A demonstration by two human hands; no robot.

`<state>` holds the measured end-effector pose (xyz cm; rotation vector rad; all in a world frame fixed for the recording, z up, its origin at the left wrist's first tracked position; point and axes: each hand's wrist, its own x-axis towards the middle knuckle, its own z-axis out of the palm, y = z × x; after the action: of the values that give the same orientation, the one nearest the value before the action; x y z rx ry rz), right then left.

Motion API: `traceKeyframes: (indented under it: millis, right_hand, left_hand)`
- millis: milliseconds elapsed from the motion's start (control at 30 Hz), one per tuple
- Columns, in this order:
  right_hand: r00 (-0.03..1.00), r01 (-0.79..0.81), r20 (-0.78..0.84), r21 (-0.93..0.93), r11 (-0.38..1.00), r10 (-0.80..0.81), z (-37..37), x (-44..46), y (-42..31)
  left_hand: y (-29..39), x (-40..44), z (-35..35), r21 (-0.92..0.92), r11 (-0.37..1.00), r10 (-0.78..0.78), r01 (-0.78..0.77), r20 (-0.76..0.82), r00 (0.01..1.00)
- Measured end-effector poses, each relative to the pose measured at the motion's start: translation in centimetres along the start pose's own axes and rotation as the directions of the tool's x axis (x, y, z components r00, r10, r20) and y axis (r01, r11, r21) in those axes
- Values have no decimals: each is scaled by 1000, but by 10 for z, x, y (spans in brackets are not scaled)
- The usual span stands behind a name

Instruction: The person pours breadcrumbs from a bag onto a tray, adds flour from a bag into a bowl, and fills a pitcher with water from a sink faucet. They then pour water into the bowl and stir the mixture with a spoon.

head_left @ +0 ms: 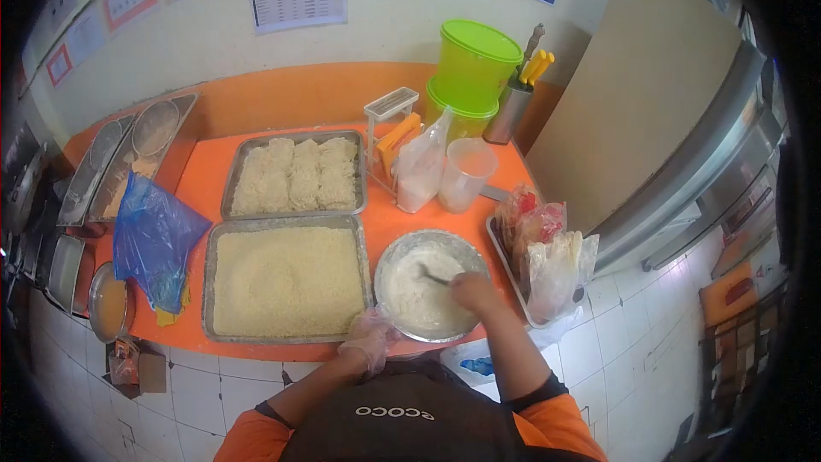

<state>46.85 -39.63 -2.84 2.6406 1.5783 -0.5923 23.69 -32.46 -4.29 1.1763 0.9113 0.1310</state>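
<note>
A round metal mixing bowl [386, 267] stands on the orange table, holding a thick white batter [419, 304]. My right hand [476, 293] is bare and closed round the handle of a spoon [436, 278], whose head dips into the batter. My left hand [371, 335], in a clear plastic glove, is at the bowl's lower left rim and appears to grip it; its fingertips are partly hidden. Just left of the bowl lies a metal tray of pale crumbs [286, 278]. Behind that, another tray holds rows of coated pieces [295, 175].
On the right, a tray [519, 295] carries several plastic bags. At the back stand a plastic jug [468, 175], a tied bag [421, 167], green tubs [479, 56] and a knife block [509, 109]. A blue bag [154, 231] and metal pans [145, 150] sit left.
</note>
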Motion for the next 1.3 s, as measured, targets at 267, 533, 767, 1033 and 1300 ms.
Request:
traceKeyframes:
  millis: [267, 533, 767, 1033, 1300]
  right_hand:
    - [989, 37, 145, -77, 996, -26, -21, 2, -8]
    - [988, -113, 104, -47, 992, 117, -30, 0, -7]
    - [988, -98, 90, -284, 954, 129, -90, -67, -47]
    - [977, -200, -90, -77, 977, 193, -34, -34, -47]
    - [983, 142, 147, -208, 968, -113, -12, -40, -41]
  left_hand:
    - [-5, 1, 7, -434, 901, -6, -24, -67, 998]
    - [5, -6, 7, -370, 929, -7, -8, -38, 999]
    - [9, -4, 6, -149, 988, 17, -29, -82, 996]
    - [-2, 5, 5, -357, 931, 56, -73, -59, 997]
    - [-4, 3, 7, -398, 906, 124, -141, -70, 990]
